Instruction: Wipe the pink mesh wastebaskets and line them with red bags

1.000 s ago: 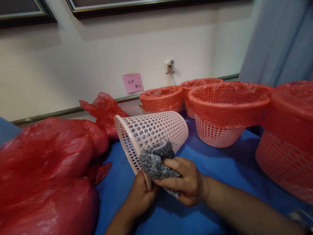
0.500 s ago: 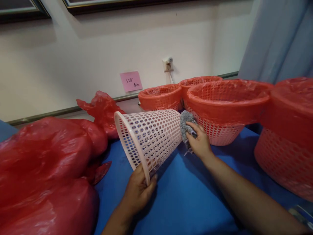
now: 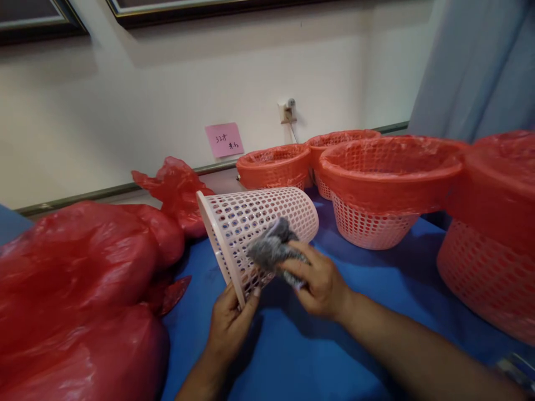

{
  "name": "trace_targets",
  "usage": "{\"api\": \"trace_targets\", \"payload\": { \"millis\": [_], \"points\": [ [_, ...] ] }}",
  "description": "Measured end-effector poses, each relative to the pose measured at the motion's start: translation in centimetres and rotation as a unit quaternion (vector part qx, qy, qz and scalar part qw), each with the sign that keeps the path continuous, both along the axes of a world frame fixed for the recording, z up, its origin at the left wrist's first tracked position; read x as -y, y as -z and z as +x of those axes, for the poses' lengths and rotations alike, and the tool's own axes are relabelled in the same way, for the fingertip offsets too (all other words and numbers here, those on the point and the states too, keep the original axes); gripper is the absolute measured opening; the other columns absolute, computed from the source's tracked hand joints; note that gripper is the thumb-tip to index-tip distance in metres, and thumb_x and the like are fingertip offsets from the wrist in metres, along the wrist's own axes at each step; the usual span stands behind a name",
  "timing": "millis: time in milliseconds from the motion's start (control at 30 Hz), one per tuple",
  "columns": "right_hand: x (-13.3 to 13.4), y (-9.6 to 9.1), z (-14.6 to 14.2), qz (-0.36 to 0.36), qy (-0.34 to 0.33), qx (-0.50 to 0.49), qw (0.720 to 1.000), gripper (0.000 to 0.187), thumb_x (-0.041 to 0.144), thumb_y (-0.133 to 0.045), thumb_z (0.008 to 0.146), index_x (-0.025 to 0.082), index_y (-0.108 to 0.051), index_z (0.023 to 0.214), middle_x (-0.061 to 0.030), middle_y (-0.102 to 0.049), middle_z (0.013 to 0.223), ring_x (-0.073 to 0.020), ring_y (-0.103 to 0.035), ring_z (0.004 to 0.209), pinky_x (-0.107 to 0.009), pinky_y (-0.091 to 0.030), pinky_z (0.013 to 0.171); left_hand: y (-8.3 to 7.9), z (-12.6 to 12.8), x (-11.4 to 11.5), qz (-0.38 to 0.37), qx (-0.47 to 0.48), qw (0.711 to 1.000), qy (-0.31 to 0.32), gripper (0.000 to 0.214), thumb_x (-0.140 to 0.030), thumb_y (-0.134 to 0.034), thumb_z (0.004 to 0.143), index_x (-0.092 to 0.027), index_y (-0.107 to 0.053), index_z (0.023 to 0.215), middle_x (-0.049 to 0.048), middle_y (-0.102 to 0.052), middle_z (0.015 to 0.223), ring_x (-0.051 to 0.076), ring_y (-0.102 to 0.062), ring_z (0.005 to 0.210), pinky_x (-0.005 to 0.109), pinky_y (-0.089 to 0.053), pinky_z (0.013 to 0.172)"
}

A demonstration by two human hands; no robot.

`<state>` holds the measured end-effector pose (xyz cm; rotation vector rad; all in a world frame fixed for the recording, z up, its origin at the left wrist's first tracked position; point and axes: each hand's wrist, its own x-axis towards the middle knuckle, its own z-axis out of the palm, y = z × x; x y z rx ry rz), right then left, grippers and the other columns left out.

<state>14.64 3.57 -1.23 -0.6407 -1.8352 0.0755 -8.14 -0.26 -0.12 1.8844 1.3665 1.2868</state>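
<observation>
A pale pink perforated plastic wastebasket (image 3: 246, 214) is tipped on its side, its open rim toward the left and its base toward the right. My left hand (image 3: 231, 323) grips the rim at its lower edge, thumb outside and the other fingers inside. In my right hand (image 3: 321, 281) is a bunched grey rag (image 3: 273, 248), closed in the fingers and laid against the near side of the wastebasket. Part of the basket's wall is hidden behind the rag.
Several baskets lined with red bags stand at the right, among them a large one (image 3: 371, 223). Stuffed red plastic bags (image 3: 79, 278) fill the left of the blue-covered table (image 3: 288, 356). On the wall behind are a pink note (image 3: 224, 140) and a socket (image 3: 287, 113).
My right hand has moved the rag leftward and nearer, from the wastebasket's base to its side. The basket has turned slightly, while my left hand still holds its rim.
</observation>
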Motion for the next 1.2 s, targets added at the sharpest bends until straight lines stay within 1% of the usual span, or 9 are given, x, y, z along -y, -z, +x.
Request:
{"api": "trace_targets", "payload": {
  "millis": [133,267,433,567,667,867,1000,1100,1200],
  "points": [
    [-3.7,0.6,2.2,-0.156,0.171,-0.104,0.967,0.046,0.017,-0.055,0.085,0.026,-0.066,0.129,-0.0126,-0.060,0.136,-0.0289,-0.062,0.126,-0.051,-0.054,0.107,0.4,-0.7,-0.3,0.030,-0.046,0.998,0.005,0.033,-0.032,-0.062,0.096,-0.021,-0.075,0.124,0.0103,-0.076,0.126,0.030,-0.072,0.116,0.048,-0.057,0.106],
    [-5.4,0.9,3.5,-0.207,0.219,-0.133,0.944,0.045,0.022,-0.056,0.087,0.024,-0.066,0.132,-0.0133,-0.063,0.128,-0.0306,-0.064,0.121,-0.055,-0.052,0.108,0.3,-0.3,-0.5,0.067,-0.141,0.986,0.052,0.039,-0.025,-0.059,0.094,-0.024,-0.071,0.131,0.0091,-0.073,0.132,0.029,-0.070,0.121,0.047,-0.056,0.108],
    [-1.5,0.2,1.2,-0.036,0.087,-0.020,0.995,0.060,0.011,-0.055,0.079,0.027,-0.064,0.136,-0.0118,-0.049,0.149,-0.0295,-0.057,0.133,-0.049,-0.052,0.110,-0.2,0.6,-0.7,0.068,-0.212,0.967,0.125,0.052,-0.013,-0.053,0.089,-0.024,-0.066,0.138,0.0096,-0.068,0.139,0.030,-0.063,0.129,0.051,-0.049,0.116],
    [1.5,-0.4,-0.4,0.099,-0.060,0.035,0.993,0.061,0.017,-0.054,0.077,0.024,-0.062,0.137,-0.0131,-0.053,0.141,-0.0257,-0.064,0.109,-0.042,-0.061,0.090,-0.4,0.9,-0.6,0.047,-0.199,0.967,0.153,0.042,-0.012,-0.052,0.091,-0.023,-0.071,0.127,0.0101,-0.073,0.127,0.027,-0.069,0.114,0.046,-0.057,0.105],
    [1.6,-0.8,-0.3,0.115,-0.083,0.031,0.989,0.057,0.018,-0.053,0.076,0.021,-0.064,0.132,-0.0141,-0.056,0.137,-0.0243,-0.064,0.100,-0.041,-0.061,0.083,-0.5,0.8,-0.2,0.059,-0.156,0.977,0.132,0.033,-0.019,-0.058,0.093,-0.022,-0.071,0.123,0.0096,-0.075,0.116,0.025,-0.072,0.102,0.042,-0.060,0.096],
    [0.9,-0.7,0.0,0.081,-0.100,0.055,0.990,0.057,0.016,-0.054,0.074,0.023,-0.066,0.130,-0.0127,-0.061,0.135,-0.0246,-0.067,0.103,-0.040,-0.061,0.086,-0.1,0.0,0.4,0.112,-0.059,0.992,-0.012,0.023,-0.027,-0.064,0.093,-0.020,-0.074,0.112,0.0055,-0.077,0.101,0.022,-0.073,0.088,0.033,-0.061,0.083],
    [-1.3,0.3,0.8,-0.035,0.022,-0.038,0.998,0.052,0.012,-0.056,0.079,0.025,-0.067,0.129,-0.0131,-0.057,0.143,-0.0277,-0.061,0.129,-0.045,-0.055,0.106,0.3,-0.7,0.2,0.093,-0.042,0.994,-0.042,0.030,-0.028,-0.063,0.092,-0.020,-0.074,0.119,0.0072,-0.078,0.112,0.025,-0.075,0.097,0.037,-0.061,0.088],
    [-4.4,1.0,2.6,-0.159,0.159,-0.136,0.965,0.047,0.019,-0.056,0.086,0.025,-0.067,0.131,-0.0133,-0.060,0.137,-0.0292,-0.061,0.128,-0.051,-0.052,0.110,0.5,-1.0,0.0,0.083,-0.060,0.994,-0.034,0.033,-0.026,-0.062,0.091,-0.020,-0.073,0.122,0.0090,-0.077,0.117,0.028,-0.075,0.104,0.043,-0.061,0.094],
    [-6.5,1.4,3.9,-0.224,0.211,-0.184,0.934,0.046,0.026,-0.057,0.087,0.023,-0.067,0.132,-0.0137,-0.065,0.127,-0.0306,-0.064,0.123,-0.056,-0.050,0.111,0.5,-1.1,0.0,0.068,-0.117,0.991,0.012,0.040,-0.024,-0.060,0.088,-0.021,-0.070,0.127,0.0113,-0.076,0.124,0.030,-0.073,0.112,0.047,-0.060,0.099]
  ]
}}
